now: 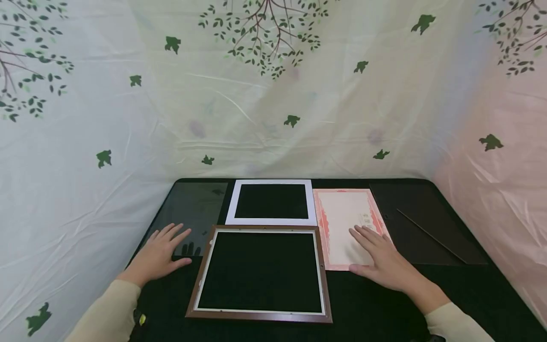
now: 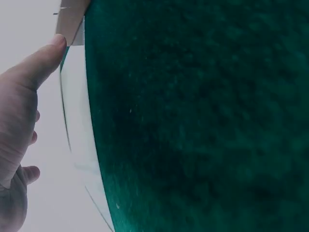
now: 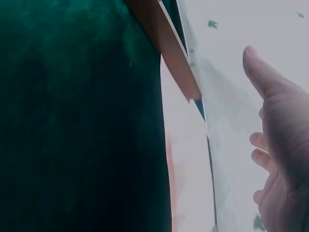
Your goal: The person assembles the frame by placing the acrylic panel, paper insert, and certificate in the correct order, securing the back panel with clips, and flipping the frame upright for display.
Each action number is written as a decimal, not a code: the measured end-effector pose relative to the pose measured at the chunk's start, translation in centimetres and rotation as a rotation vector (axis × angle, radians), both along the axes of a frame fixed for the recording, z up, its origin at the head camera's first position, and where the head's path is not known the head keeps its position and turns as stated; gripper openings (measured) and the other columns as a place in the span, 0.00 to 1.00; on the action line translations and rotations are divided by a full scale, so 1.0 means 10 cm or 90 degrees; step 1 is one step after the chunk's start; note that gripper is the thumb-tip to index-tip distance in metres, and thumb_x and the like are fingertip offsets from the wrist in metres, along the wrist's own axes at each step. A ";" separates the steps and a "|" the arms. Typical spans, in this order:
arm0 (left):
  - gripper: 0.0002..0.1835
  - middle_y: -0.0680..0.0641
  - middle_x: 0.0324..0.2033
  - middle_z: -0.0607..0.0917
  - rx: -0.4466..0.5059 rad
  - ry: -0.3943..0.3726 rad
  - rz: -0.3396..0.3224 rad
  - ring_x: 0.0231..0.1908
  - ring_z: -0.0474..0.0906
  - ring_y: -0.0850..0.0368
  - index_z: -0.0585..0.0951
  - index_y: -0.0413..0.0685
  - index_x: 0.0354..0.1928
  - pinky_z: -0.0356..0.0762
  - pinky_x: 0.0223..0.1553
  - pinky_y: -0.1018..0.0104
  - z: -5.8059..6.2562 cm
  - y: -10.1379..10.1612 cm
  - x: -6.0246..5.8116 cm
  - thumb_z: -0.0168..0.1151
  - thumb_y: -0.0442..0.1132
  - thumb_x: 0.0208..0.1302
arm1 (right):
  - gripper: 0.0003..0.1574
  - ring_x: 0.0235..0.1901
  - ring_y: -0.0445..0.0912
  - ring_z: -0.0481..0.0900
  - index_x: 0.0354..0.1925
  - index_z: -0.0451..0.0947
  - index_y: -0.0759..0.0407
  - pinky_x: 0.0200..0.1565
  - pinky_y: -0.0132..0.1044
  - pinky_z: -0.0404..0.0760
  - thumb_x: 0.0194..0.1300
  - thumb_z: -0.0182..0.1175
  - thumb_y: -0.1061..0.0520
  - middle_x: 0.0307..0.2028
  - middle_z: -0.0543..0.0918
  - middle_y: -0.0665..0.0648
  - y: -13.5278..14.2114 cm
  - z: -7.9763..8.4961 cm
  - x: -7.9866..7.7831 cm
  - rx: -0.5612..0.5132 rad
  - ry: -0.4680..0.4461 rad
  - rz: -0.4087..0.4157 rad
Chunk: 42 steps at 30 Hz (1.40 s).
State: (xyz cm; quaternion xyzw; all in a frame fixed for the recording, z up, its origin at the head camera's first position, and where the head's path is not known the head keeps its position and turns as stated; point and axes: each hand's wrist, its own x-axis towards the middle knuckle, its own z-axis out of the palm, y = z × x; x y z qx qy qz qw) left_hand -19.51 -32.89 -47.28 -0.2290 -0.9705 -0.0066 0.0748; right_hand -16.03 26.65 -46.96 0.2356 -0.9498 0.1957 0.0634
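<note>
1. On my head feed, the left hand (image 1: 160, 254) has its fingers spread and extended, holding nothing. The clear sheet (image 1: 196, 209) lies beneath and beyond those fingers, which show mirrored in it; I cannot tell whether they touch.
2. Just to the right of that hand I see the brown frame (image 1: 256, 316), flat on the dark table (image 1: 363, 313). The white mat (image 1: 271, 222) lies beyond the frame, ahead and to the right of the left hand.
3. The right hand (image 1: 380, 259) also grips nothing, its fingers straight over the pink-bordered sheet (image 1: 346, 228). I cannot make out contact there. The frame is to this hand's left; the black board (image 1: 427, 204) is to its right and farther away.
4. My left wrist feed shows the thumb stretched out, with a bar of the frame just past its tip; the other fingers are mostly hidden.
5. My right wrist feed shows the thumb extended and the palm bare. The frame and the pink-bordered sheet appear left of this hand.
</note>
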 end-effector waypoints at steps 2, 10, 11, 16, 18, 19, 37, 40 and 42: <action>0.45 0.35 0.66 0.67 -0.008 -0.011 0.001 0.66 0.59 0.34 0.69 0.48 0.68 0.58 0.58 0.30 -0.03 0.03 -0.04 0.66 0.65 0.53 | 0.54 0.70 0.59 0.54 0.74 0.54 0.45 0.60 0.72 0.51 0.57 0.64 0.32 0.72 0.59 0.57 -0.12 -0.01 -0.09 0.008 0.003 0.019; 0.45 0.34 0.63 0.70 -0.033 -0.059 0.013 0.63 0.63 0.33 0.71 0.46 0.66 0.62 0.58 0.34 -0.12 0.10 -0.22 0.67 0.66 0.51 | 0.55 0.69 0.55 0.57 0.74 0.54 0.52 0.64 0.63 0.55 0.59 0.61 0.31 0.71 0.60 0.58 -0.63 0.06 -0.33 0.006 0.024 0.102; 0.45 0.34 0.63 0.70 -0.032 -0.064 0.010 0.63 0.64 0.33 0.71 0.45 0.65 0.62 0.58 0.35 -0.12 0.11 -0.24 0.67 0.65 0.51 | 0.55 0.69 0.54 0.58 0.74 0.54 0.52 0.65 0.62 0.57 0.58 0.62 0.31 0.71 0.61 0.57 -0.68 0.07 -0.35 -0.003 0.024 0.110; 0.45 0.35 0.62 0.72 -0.041 -0.082 -0.011 0.62 0.66 0.35 0.73 0.45 0.64 0.64 0.59 0.37 -0.11 0.18 -0.34 0.67 0.66 0.50 | 0.54 0.70 0.51 0.56 0.75 0.51 0.47 0.66 0.55 0.58 0.59 0.59 0.29 0.72 0.58 0.54 -0.90 0.12 -0.44 -0.016 -0.018 0.140; 0.45 0.35 0.61 0.72 -0.052 -0.084 -0.017 0.62 0.66 0.36 0.73 0.45 0.64 0.64 0.59 0.38 -0.09 0.20 -0.38 0.66 0.67 0.49 | 0.54 0.70 0.50 0.54 0.75 0.50 0.44 0.66 0.55 0.58 0.59 0.57 0.27 0.72 0.57 0.53 -0.97 0.14 -0.48 -0.016 -0.038 0.150; 0.45 0.36 0.61 0.73 -0.057 -0.086 -0.020 0.62 0.66 0.36 0.74 0.45 0.63 0.64 0.59 0.38 -0.09 0.21 -0.39 0.65 0.68 0.49 | 0.55 0.70 0.49 0.54 0.75 0.49 0.42 0.67 0.54 0.58 0.59 0.55 0.25 0.73 0.56 0.52 -1.00 0.14 -0.50 -0.012 -0.047 0.152; 0.34 0.40 0.56 0.79 -0.149 -0.017 -0.121 0.56 0.75 0.42 0.78 0.41 0.58 0.69 0.58 0.44 -0.16 0.13 -0.34 0.56 0.62 0.64 | 0.52 0.70 0.47 0.54 0.75 0.52 0.40 0.65 0.51 0.62 0.60 0.55 0.26 0.73 0.56 0.49 -1.24 0.17 -0.52 -0.010 -0.098 0.169; 0.29 0.40 0.54 0.81 -0.140 0.010 -0.129 0.55 0.77 0.43 0.79 0.40 0.56 0.70 0.57 0.45 -0.19 0.09 -0.32 0.58 0.58 0.65 | 0.52 0.70 0.45 0.55 0.74 0.52 0.40 0.65 0.49 0.63 0.60 0.55 0.26 0.72 0.57 0.47 -1.30 0.18 -0.53 -0.009 -0.101 0.171; 0.27 0.40 0.52 0.82 -0.128 0.031 -0.132 0.53 0.78 0.44 0.80 0.40 0.55 0.72 0.56 0.47 -0.21 0.06 -0.31 0.59 0.55 0.65 | 0.52 0.70 0.44 0.56 0.74 0.52 0.39 0.65 0.47 0.63 0.60 0.54 0.25 0.72 0.58 0.46 -1.36 0.18 -0.54 -0.008 -0.106 0.177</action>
